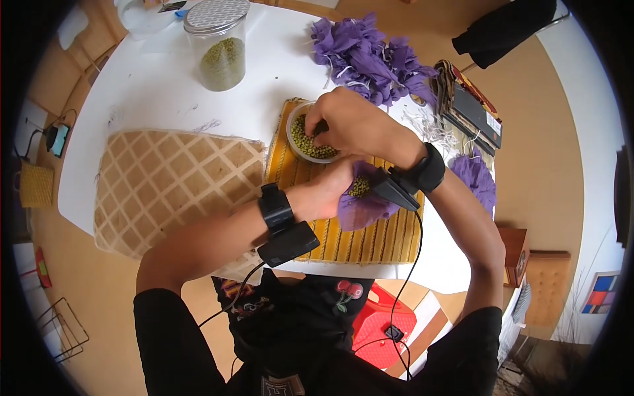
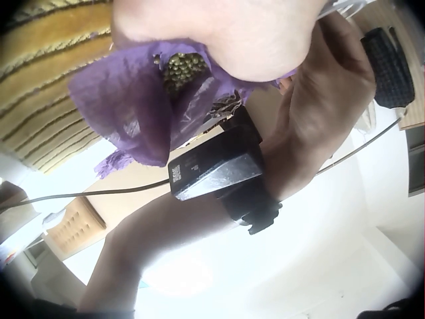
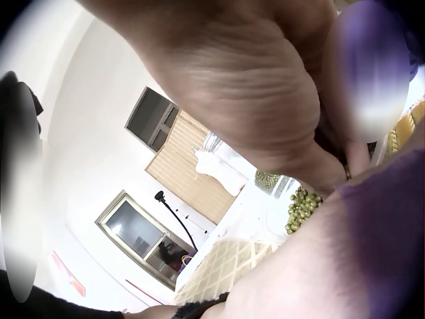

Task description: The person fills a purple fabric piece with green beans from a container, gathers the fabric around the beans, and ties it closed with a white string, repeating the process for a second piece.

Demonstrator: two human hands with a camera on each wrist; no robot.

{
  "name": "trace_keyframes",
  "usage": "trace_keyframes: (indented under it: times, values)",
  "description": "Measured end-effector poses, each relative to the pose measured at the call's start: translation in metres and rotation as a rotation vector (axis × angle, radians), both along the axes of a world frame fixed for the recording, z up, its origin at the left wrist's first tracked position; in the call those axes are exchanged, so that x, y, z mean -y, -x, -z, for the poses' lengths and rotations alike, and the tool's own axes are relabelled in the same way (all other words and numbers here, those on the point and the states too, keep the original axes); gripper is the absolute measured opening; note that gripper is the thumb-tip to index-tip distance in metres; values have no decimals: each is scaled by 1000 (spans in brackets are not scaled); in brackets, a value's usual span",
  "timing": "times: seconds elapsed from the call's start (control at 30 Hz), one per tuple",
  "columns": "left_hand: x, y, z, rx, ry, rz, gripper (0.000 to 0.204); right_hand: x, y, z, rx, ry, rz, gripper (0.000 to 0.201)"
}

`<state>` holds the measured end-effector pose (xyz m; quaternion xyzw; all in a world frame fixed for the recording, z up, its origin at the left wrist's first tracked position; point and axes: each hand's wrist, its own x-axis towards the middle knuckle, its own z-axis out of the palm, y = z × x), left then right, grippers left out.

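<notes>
A clear round tub (image 1: 291,137) of green beans (image 1: 305,140) stands on a yellow striped cloth (image 1: 284,173). The right hand (image 1: 353,125) reaches into it from above, thumb and fingers curled down among the beans; the fingertips are partly hidden. Just below the tub, the left hand (image 1: 330,190) holds a purple gauzy pouch (image 1: 362,216) with green beans (image 1: 359,187) inside. In the left wrist view the pouch (image 2: 123,100) gapes, its beans (image 2: 184,70) showing beside the left hand (image 2: 219,30). The right wrist view shows the right hand (image 3: 246,93) over beans (image 3: 303,209).
A lidded jar (image 1: 223,59) of beans stands at the back left of the white table (image 1: 152,86). Several purple pouches (image 1: 370,56) lie at the back, another (image 1: 474,178) at the right beside stacked books (image 1: 470,112). A tan lattice-patterned cloth (image 1: 175,188) covers the left.
</notes>
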<state>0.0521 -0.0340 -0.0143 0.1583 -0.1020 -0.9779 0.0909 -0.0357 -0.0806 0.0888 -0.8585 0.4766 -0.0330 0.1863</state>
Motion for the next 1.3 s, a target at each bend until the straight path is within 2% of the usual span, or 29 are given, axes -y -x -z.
trace_keyframes:
  times: [0.17,0.23,0.37,0.43,0.47,0.53,0.67,0.73,0.83,0.97,1.07,1.17,1.23,1.3]
  values:
    - [0,-6,-11,63,-41,9,45,5,15,-20,93,-76,72,16]
    - [5,-6,0,-242,-78,123,47,-1,23,-38,141,-110,117,16]
    - [0,-1,-12,-120,-42,62,47,-30,34,-63,211,-294,212,13]
    - [2,0,-7,-84,178,78,45,-48,34,-64,195,-391,231,13]
    - [2,-1,-10,-85,179,80,45,-55,34,-60,120,-409,278,14]
    - [1,-5,-20,-87,92,30,46,-66,42,-41,73,-266,202,16]
    - [1,3,-3,-62,11,18,45,-77,44,-28,-11,-136,161,16]
    - [3,3,-1,-111,16,55,44,-79,44,-28,3,-121,164,16]
    - [1,4,-9,-63,-13,33,41,-78,44,-29,5,-113,172,16]
    - [3,0,-9,-79,-2,43,45,-76,45,-30,-21,-63,136,15]
    - [2,0,-8,-90,52,36,45,-67,46,-48,113,-161,202,15]
    - [1,1,-7,-144,75,96,48,-46,37,-58,171,-159,270,14]
    - [2,-5,-11,-142,-15,118,53,-30,26,-52,236,-102,250,13]
    - [2,-6,-9,-77,-19,120,54,-15,10,-47,105,-4,138,12]
